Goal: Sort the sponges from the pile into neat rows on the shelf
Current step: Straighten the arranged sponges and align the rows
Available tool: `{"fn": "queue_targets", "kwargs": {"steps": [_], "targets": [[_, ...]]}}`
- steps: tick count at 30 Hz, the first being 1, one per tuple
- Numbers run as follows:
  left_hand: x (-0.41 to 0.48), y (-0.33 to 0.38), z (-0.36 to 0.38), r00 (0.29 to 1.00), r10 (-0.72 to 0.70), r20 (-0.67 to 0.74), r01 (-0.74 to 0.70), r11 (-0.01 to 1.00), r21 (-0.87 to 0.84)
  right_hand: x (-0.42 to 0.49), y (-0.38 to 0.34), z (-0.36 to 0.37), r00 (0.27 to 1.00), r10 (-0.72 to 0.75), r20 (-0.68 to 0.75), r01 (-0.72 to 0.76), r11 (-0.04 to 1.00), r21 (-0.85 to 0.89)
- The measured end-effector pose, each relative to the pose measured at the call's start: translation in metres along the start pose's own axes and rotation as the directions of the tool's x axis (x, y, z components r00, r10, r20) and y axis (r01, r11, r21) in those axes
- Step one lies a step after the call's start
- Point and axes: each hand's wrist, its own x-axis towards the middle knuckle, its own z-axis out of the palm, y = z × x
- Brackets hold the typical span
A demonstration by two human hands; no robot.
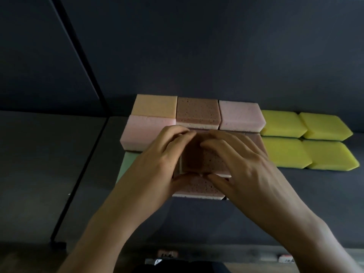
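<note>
Seems a placing step, well along, with neat rows already on the shelf. Left hand [163, 154] and right hand [246, 160] both curled on the held brown sponge [204, 160], fingers hooked over its far edge, thumbs pressed against its near edge. Hard to tell whether already resting on something or not yet set down. Lower it flat, not tilted. Push it back until touching the rear brown sponge [198, 111], then square its left side against the pink sponge [141, 133]. Squeeze only lightly: probably soft foam, easy to bend out of shape. Mind the front brown sponge [197, 187] just before the thumbs; avoid knocking it out of line.

Under all of this, a dark grey matte shelf [295, 203], closed by a dark back wall [216, 46] behind the held brown sponge. Far to its left, a thin black post [78, 56], slanted in this view. To its right, four yellow sponges [283, 123] in two tidy rows. Just left of it, a green sponge [128, 164], partly hidden by the left hand. Nearer than it, at the bottom edge, small blurred objects, impossible to name. No pile in view.
</note>
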Motion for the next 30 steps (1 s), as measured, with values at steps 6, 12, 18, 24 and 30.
{"fn": "queue_targets", "kwargs": {"steps": [6, 12, 18, 24, 30], "targets": [[0.001, -0.024, -0.026, 0.998, 0.059, -0.017, -0.057, 0.993, 0.101, 0.014, -0.003, 0.004, 0.997, 0.067, 0.026, -0.066, 0.997, -0.048], [0.011, -0.046, -0.032, 0.997, 0.08, -0.016, -0.073, 0.959, 0.273, 0.026, -0.002, 0.006, 0.987, 0.158, 0.022, -0.157, 0.986, -0.063], [0.016, -0.057, -0.027, 0.996, 0.072, 0.044, -0.082, 0.95, 0.303, 0.037, -0.008, 0.016, 0.984, 0.176, 0.025, -0.172, 0.979, -0.11], [0.017, -0.061, -0.025, 0.998, 0.053, 0.025, -0.058, 0.952, 0.3, 0.04, -0.006, 0.025, 0.984, 0.172, 0.04, -0.169, 0.983, -0.072], [0.017, -0.059, -0.023, 0.999, 0.04, 0.016, -0.043, 0.963, 0.266, 0.044, -0.003, 0.028, 0.989, 0.15, 0.009, -0.149, 0.986, -0.071]]}}
